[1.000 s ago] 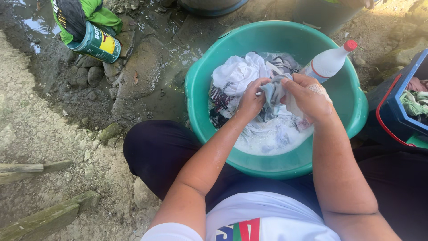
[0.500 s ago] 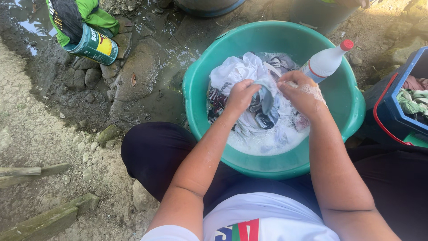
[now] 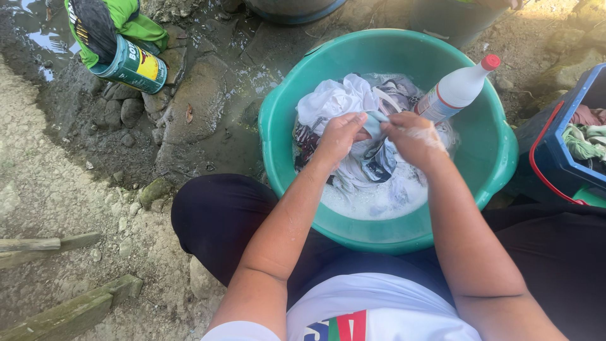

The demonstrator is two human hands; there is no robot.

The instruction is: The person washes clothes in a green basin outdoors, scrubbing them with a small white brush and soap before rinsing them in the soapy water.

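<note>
A teal plastic basin sits on the ground between my knees, holding soapy water and several wet clothes, among them a white garment. My left hand and my right hand are both closed on a small grey-blue cloth held above the suds, knuckles nearly touching. Soap foam covers the back of my right hand. A white plastic bottle with a red cap leans inside the basin just beyond my right hand.
A blue crate with a red handle holds more clothes at the right. A green can under green cloth lies at the top left on wet rocks. Wooden planks lie at the lower left.
Both hands have drawn closer together on the grey-blue cloth and shifted slightly left and away from me; the cloth is bunched tighter between them. The bottle has not moved.
</note>
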